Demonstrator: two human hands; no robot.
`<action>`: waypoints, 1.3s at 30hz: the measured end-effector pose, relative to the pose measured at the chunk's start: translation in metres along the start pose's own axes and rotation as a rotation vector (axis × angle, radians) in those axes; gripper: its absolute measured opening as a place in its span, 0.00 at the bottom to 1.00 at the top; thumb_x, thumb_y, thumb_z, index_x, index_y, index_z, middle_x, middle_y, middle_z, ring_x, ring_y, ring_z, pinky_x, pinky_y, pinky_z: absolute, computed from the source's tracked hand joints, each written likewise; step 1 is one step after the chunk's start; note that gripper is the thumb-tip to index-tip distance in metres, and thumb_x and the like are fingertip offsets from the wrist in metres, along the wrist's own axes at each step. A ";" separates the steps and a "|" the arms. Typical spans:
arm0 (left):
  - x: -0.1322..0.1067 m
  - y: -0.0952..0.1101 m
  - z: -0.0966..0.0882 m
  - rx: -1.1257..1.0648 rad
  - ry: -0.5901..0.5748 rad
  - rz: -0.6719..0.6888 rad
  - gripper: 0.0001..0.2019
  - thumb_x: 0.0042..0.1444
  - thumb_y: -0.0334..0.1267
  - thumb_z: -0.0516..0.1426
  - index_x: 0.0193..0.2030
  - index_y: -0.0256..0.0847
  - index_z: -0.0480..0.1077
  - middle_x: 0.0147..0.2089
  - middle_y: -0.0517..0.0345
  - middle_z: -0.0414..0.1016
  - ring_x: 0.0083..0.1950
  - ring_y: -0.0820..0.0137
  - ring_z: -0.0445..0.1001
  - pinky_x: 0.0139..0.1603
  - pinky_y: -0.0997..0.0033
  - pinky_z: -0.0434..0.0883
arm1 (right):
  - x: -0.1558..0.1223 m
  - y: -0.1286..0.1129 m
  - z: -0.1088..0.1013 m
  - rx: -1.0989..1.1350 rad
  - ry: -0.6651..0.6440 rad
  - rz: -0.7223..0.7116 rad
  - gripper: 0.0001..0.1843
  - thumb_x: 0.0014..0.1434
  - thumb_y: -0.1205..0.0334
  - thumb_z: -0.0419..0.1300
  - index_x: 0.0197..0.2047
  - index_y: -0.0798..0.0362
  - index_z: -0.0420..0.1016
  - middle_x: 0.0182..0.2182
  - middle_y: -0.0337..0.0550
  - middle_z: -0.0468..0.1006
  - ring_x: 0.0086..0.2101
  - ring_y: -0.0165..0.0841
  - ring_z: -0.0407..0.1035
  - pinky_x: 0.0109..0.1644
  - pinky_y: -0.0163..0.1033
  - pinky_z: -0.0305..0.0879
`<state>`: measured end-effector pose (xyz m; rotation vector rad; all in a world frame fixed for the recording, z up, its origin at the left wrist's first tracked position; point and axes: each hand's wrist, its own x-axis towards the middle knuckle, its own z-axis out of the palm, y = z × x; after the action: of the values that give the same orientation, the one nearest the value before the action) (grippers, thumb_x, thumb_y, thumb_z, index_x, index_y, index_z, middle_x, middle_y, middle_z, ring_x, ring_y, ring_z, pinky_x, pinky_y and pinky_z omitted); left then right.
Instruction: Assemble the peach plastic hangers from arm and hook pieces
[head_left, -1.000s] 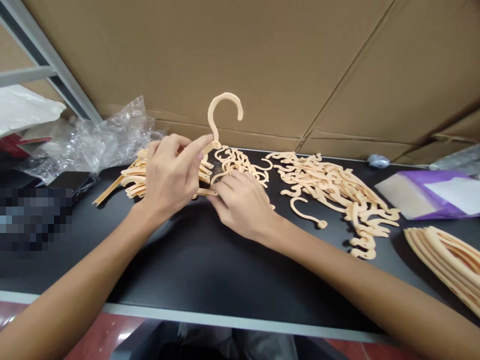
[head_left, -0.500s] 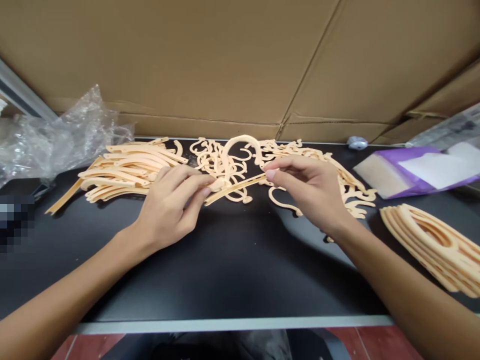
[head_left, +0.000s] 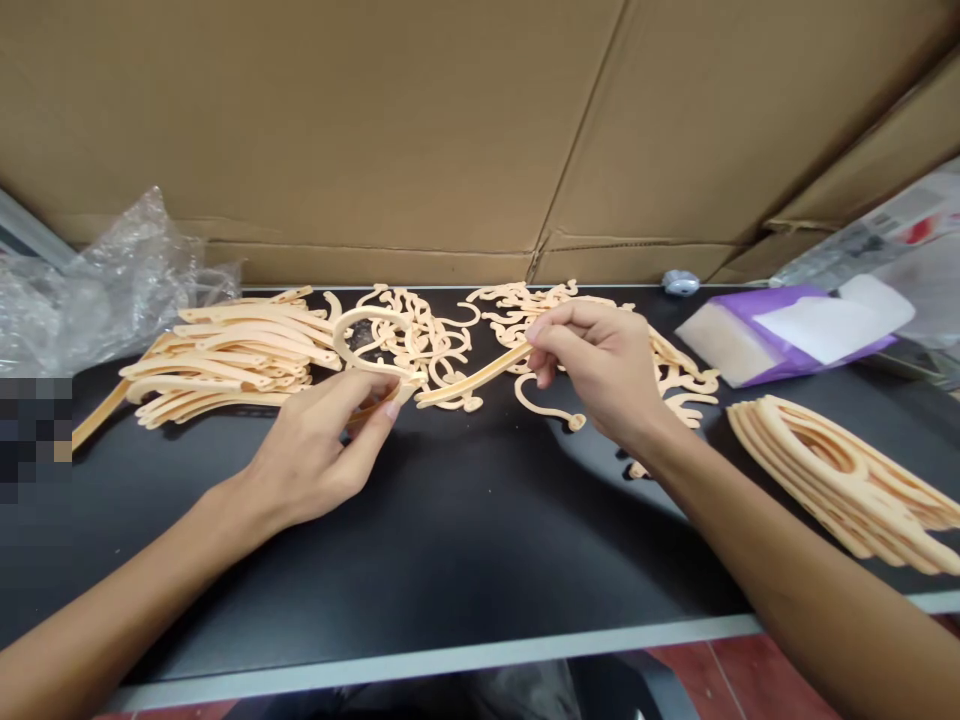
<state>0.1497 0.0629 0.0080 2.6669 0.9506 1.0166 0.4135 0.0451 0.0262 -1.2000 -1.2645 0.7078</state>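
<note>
My left hand (head_left: 319, 450) pinches the base of a peach plastic hanger hook (head_left: 367, 340), which lies tilted back toward the pile behind it. My right hand (head_left: 600, 370) pinches the far end of a thin peach hanger arm (head_left: 472, 378); the strip slopes down to the left, and its low end meets the hook's base by my left fingertips. Both hands hover just above the black tabletop (head_left: 450, 540).
A pile of hanger arms (head_left: 225, 355) lies at the left and loose hooks (head_left: 435, 330) behind my hands. Stacked hangers (head_left: 840, 475) sit at the right, a purple-and-white packet (head_left: 787, 325) beyond them. Crumpled clear plastic (head_left: 97, 290) lies far left; cardboard (head_left: 450, 130) walls the back.
The hook stood upright in my left hand and now lies tipped down. My right hand lifted from the table and moved right, pinching the arm's end.
</note>
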 end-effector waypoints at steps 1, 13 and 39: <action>0.000 0.000 0.000 0.013 -0.010 -0.003 0.06 0.65 0.36 0.54 0.46 0.40 0.70 0.36 0.57 0.78 0.32 0.70 0.77 0.34 0.73 0.73 | 0.001 0.001 -0.001 -0.002 0.002 -0.003 0.06 0.51 0.69 0.61 0.24 0.54 0.74 0.17 0.34 0.74 0.16 0.24 0.66 0.21 0.31 0.62; 0.000 0.005 0.001 0.046 -0.065 0.054 0.08 0.65 0.40 0.55 0.41 0.39 0.72 0.28 0.62 0.73 0.26 0.75 0.71 0.29 0.76 0.66 | -0.003 -0.004 0.003 0.094 0.006 0.058 0.04 0.49 0.67 0.62 0.24 0.53 0.76 0.17 0.34 0.73 0.16 0.24 0.64 0.20 0.31 0.60; 0.000 -0.001 0.004 0.066 -0.068 0.291 0.08 0.64 0.31 0.58 0.49 0.38 0.74 0.38 0.52 0.80 0.34 0.69 0.77 0.32 0.72 0.69 | -0.024 -0.013 0.020 0.133 -0.332 0.161 0.04 0.54 0.63 0.66 0.30 0.55 0.78 0.24 0.37 0.78 0.23 0.27 0.72 0.29 0.34 0.69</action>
<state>0.1515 0.0644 0.0045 2.9358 0.6043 0.9511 0.3867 0.0253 0.0280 -1.1124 -1.3761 1.1289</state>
